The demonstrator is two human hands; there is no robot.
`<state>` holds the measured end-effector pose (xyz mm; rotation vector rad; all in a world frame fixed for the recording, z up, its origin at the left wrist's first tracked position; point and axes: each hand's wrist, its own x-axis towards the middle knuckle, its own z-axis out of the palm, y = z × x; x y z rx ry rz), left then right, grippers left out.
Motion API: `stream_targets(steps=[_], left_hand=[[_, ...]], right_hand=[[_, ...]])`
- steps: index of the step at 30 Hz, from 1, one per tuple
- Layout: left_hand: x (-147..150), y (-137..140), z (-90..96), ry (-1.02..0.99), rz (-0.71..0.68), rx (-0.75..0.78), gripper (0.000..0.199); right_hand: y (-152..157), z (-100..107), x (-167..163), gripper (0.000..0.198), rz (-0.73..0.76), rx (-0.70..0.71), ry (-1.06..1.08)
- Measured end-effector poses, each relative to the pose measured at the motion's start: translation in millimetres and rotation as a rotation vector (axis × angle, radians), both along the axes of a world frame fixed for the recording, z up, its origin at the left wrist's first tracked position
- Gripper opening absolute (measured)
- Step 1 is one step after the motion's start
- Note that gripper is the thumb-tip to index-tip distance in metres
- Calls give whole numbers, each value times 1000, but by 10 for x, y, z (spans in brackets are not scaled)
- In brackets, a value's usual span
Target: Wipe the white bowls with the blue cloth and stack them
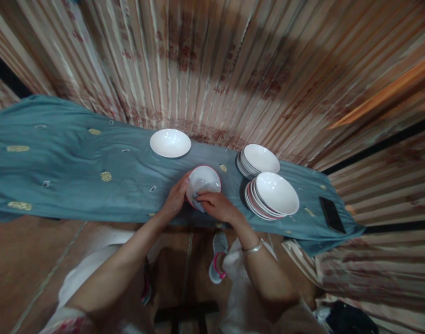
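A white bowl with a red rim is tilted towards me at the front edge of the cloth-covered table. My left hand is closed on its left side, fingers partly hidden behind it. Inside the bowl, my right hand presses a light grey cloth against the lower inner wall with bent fingers. Farther back to the left lies a single white plate. On the right stand two stacks of white dishes, a nearer stack with some red rims and a farther stack.
A teal tablecloth with pineapple prints covers the long narrow table. A dark phone lies near its right end. Pleated curtains hang right behind the table. Below are my sandalled foot and a dark stool edge.
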<state>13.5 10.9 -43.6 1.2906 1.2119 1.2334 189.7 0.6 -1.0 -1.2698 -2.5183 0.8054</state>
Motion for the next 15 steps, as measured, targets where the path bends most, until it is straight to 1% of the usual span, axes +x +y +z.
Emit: stream_targets(steps=[4,8,15], left_hand=[[-5,10,0,11,-1,35,69],[-18,12,9,35,7,29,68],[-33,18,-4,37,-1,21,68]], right_hand=[[23,-57,-37,38,6,-30,167],[36,-71,-101,36,-13,-56,302],[56,-163,-205,33,-76,-13,468]])
